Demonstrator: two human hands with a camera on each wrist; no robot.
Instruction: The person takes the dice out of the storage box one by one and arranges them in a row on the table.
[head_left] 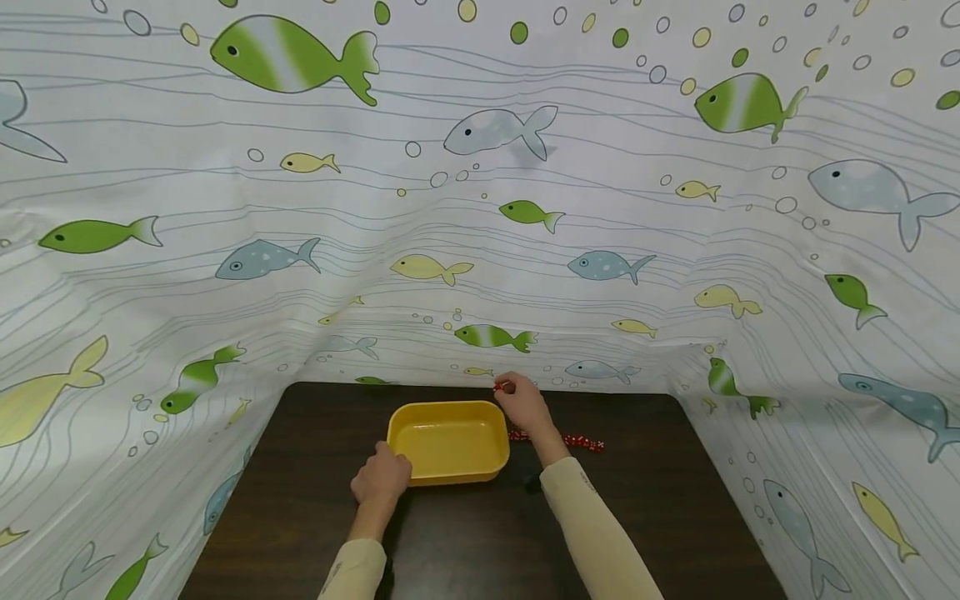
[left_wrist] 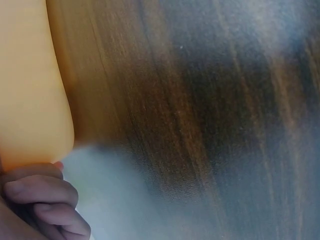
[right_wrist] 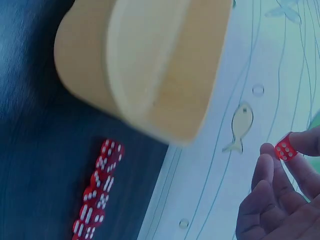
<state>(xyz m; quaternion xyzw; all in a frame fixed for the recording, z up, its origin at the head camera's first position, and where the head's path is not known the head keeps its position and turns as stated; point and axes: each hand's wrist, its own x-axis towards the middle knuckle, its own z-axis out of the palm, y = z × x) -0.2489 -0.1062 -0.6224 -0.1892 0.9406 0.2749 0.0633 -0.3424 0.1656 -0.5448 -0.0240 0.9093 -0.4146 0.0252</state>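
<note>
A yellow tray [head_left: 448,481] stands on the dark table, its inside bare. My left hand [head_left: 382,477] grips the tray's near left corner; in the left wrist view the curled fingers [left_wrist: 45,192] sit against the yellow wall. Beyond the tray's far right corner, my right hand [head_left: 522,406] is raised near the table's back edge. Its thumb and fingertips pinch one red die [right_wrist: 286,148] with white pips. To the right of the tray runs a row of red dice [head_left: 583,442], packed side by side; the right forearm hides part of it in the head view.
Dark wood-grain table [head_left: 300,517] ends at a white curtain [head_left: 420,192] printed with fish, which hangs behind and along both sides. A small black object [head_left: 532,482] lies beside the right sleeve.
</note>
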